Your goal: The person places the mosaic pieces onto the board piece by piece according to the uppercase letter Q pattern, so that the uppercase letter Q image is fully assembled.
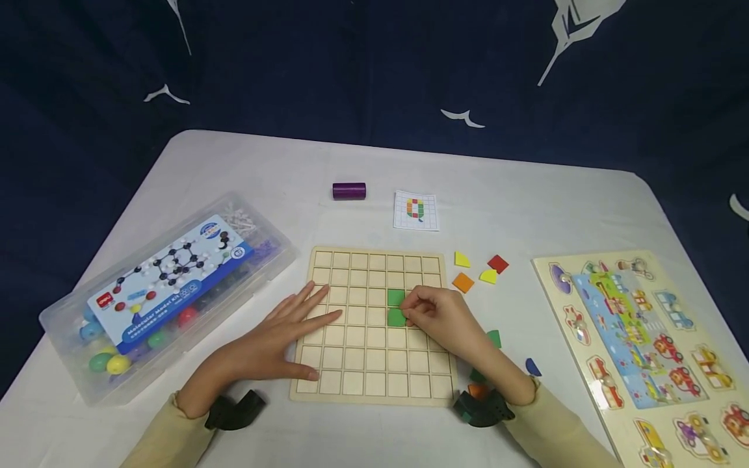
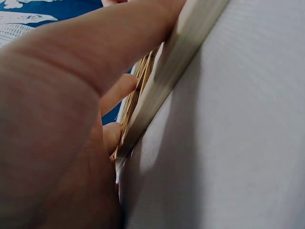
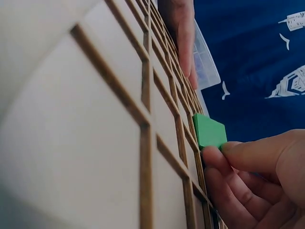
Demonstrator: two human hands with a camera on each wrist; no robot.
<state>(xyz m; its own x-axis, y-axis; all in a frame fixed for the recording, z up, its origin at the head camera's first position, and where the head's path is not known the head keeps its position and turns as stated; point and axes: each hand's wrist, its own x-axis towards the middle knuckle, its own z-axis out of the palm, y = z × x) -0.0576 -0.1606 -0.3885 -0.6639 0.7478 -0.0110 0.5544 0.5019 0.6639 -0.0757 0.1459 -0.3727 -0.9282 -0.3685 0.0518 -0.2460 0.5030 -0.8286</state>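
Observation:
A wooden grid board (image 1: 361, 336) lies flat on the table, its squares edged by thin raised strips. My left hand (image 1: 275, 339) rests on the board's left side, fingers spread and thumb near the lower left corner. On the board's right half, my right hand (image 1: 441, 318) pinches a green square tile (image 3: 209, 131) between thumb and forefinger. In the right wrist view that tile is tilted up from the grid. Directly above it, another green square tile (image 1: 395, 297) sits in a cell. A small pattern card (image 1: 416, 210) with a coloured figure lies behind the board.
Right of the board lie yellow pieces (image 1: 461, 259), a red square (image 1: 498, 264), an orange square (image 1: 463, 283) and a blue half-round (image 1: 532, 367). A purple cylinder (image 1: 349, 191) is behind. A molecular model kit box (image 1: 170, 286) flanks the left, a picture puzzle board (image 1: 638, 351) the right.

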